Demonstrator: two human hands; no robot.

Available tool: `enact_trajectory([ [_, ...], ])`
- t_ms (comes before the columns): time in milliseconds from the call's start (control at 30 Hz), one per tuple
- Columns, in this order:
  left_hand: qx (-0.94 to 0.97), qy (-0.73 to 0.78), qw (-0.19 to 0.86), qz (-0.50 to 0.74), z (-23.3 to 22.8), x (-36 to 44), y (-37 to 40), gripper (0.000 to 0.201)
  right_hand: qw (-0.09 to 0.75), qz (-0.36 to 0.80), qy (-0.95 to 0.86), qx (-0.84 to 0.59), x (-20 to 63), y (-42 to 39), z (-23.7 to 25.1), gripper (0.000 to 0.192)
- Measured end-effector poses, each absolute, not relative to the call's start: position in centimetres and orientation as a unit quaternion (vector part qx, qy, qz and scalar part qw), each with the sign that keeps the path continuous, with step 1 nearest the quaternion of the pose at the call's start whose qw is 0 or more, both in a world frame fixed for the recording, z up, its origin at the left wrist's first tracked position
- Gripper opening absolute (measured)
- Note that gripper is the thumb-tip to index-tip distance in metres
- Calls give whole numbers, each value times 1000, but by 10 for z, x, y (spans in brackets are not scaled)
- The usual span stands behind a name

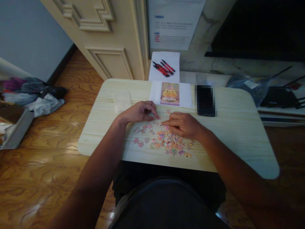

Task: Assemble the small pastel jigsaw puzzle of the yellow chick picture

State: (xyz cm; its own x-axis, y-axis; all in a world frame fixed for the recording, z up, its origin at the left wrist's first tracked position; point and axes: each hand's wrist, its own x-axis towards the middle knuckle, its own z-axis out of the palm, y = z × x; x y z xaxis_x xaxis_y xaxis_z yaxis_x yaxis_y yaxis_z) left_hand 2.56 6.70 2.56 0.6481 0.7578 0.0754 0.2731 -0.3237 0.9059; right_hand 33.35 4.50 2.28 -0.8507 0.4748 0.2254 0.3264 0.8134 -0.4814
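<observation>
Nearest the camera: the person's dark-clothed lap (166, 197), with both bare forearms running forward from it onto the table (238, 133).
Left hand: the left hand (139, 112) lies knuckles up at the far left edge of the puzzle pieces (164, 140); its fingers are curled and the fingertips pinched down at the wood, apparently on one small piece, though the piece itself is too small to make out.
Right hand: the right hand (183, 124) rests on the far part of the scatter, forefinger stretched left toward the left hand's fingertips, the other fingers bent under; whether it grips a piece I cannot tell.
Key relation: the two sets of fingertips nearly meet, just apart, at the far rim of the pile; the loose pieces lie on the near side of both hands, mostly beneath and nearer than the right one, which is the closer hand to the bulk.
Pile's long axis: roughly left to right across the table.
Beyond the hands: a reference picture (170, 93) of a yellow, duck-like figure, on white paper.
Right of it: a dark phone (206, 100), lying flat with its long axis pointing away.
Farther back: red and black pens (164, 68) on a white sheet.
Writing: the posted notice (173, 25) carries blue and red print, too small to read; no brand shows.
</observation>
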Motion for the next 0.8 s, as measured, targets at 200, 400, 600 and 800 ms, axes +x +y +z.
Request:
enact_trajectory([
  [200, 798, 321, 463, 215, 27, 25, 67, 21, 217, 281, -910, -215, 337, 49, 19, 25],
  [400, 816, 322, 435, 204, 25, 28, 65, 12, 250, 283, -893, -246, 345, 56, 23, 20],
  [600, 823, 308, 425, 218, 21, 28, 65, 9, 180, 306, -897, -264, 346, 51, 33, 12],
  [800, 828, 318, 412, 210, 20, 28, 65, 12, 133, 295, -907, -271, 340, 48, 34, 9],
])
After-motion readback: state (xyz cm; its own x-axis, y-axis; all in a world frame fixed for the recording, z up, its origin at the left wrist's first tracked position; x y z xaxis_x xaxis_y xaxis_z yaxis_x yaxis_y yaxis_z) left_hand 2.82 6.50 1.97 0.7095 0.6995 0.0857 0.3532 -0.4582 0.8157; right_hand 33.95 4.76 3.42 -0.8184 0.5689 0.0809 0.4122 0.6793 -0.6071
